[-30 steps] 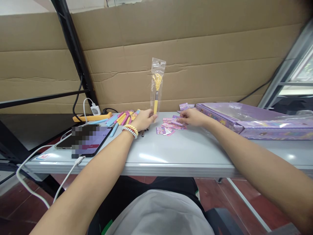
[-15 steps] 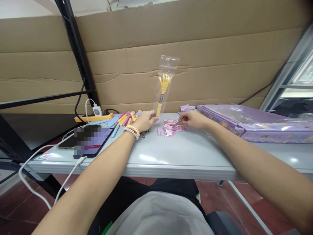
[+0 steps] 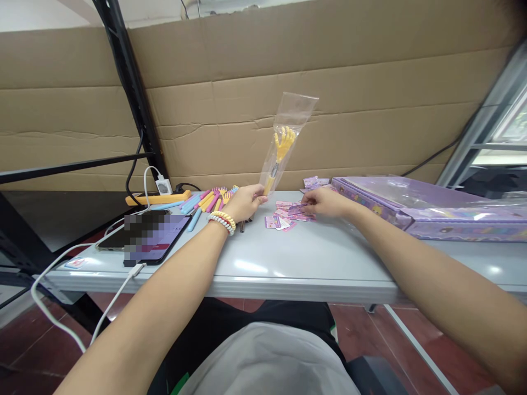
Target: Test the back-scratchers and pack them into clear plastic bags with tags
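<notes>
My left hand (image 3: 248,202) is closed on the lower end of a yellow back scratcher (image 3: 284,144), which has a hand-shaped head and a metal middle. A clear plastic bag (image 3: 297,109) surrounds the scratcher, its upper end standing past the yellow fingers. My right hand (image 3: 325,201) pinches a small purple card (image 3: 296,209) above a loose pile of pink and purple cards (image 3: 276,222) on the table. Left of my left hand, several blue, pink and yellow back scratchers (image 3: 209,200) lie heaped, partly hidden by the hand.
At right lies a flat purple box (image 3: 411,206) with plastic film over it. More small cards (image 3: 316,181) sit behind my right hand. A phone (image 3: 164,241) with white cables is at left, near a white charger (image 3: 163,185). A black rack post (image 3: 127,82) rises behind; cardboard (image 3: 329,66) backs the table (image 3: 263,263).
The bagged back scratcher has tilted further right, its bag top shifting right. The card in my right hand has turned and shows more of its face.
</notes>
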`<state>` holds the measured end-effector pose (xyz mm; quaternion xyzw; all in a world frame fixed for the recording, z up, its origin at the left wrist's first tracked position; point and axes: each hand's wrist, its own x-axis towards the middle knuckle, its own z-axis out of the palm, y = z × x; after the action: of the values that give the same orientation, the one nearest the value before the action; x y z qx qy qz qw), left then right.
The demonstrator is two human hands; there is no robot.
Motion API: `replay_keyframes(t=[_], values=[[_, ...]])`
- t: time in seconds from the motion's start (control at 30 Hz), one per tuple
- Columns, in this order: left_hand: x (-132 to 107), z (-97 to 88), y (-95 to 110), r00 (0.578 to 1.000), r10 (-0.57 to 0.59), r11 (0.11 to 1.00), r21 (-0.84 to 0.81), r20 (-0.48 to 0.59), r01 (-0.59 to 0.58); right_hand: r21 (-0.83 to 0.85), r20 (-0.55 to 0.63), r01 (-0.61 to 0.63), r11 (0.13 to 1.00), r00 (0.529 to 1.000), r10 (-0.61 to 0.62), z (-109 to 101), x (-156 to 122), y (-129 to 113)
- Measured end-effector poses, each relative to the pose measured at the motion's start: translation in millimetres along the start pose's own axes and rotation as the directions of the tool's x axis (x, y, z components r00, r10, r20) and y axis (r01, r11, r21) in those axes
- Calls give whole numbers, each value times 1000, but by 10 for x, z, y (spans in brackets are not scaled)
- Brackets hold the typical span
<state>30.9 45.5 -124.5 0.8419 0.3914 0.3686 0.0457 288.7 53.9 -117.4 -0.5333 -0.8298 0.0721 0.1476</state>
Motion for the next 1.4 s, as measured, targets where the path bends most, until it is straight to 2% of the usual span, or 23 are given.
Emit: replay_keyframes(t=[0.13, 0.47, 0.67, 1.2, 1.4], values=[[4, 7, -9, 1000, -11, 1000, 0, 22, 11, 2, 5, -2, 1000, 1000, 2, 3, 0, 4], [7, 12, -17, 999, -36, 999, 19, -36, 37, 60, -4, -61, 996, 998, 62, -14, -6, -10], [2, -3, 17, 999, -46, 999, -10, -10, 46, 79, 54, -91, 993, 995, 87, -4, -9, -11], [10, 2, 8, 998, -66, 998, 12, -25, 66, 71, 87, -97, 993, 992, 91, 14, 14, 44], [7, -11, 32, 995, -87, 996, -20, -49, 86, 56, 156, -142, 988, 979, 131, 15, 20, 47]])
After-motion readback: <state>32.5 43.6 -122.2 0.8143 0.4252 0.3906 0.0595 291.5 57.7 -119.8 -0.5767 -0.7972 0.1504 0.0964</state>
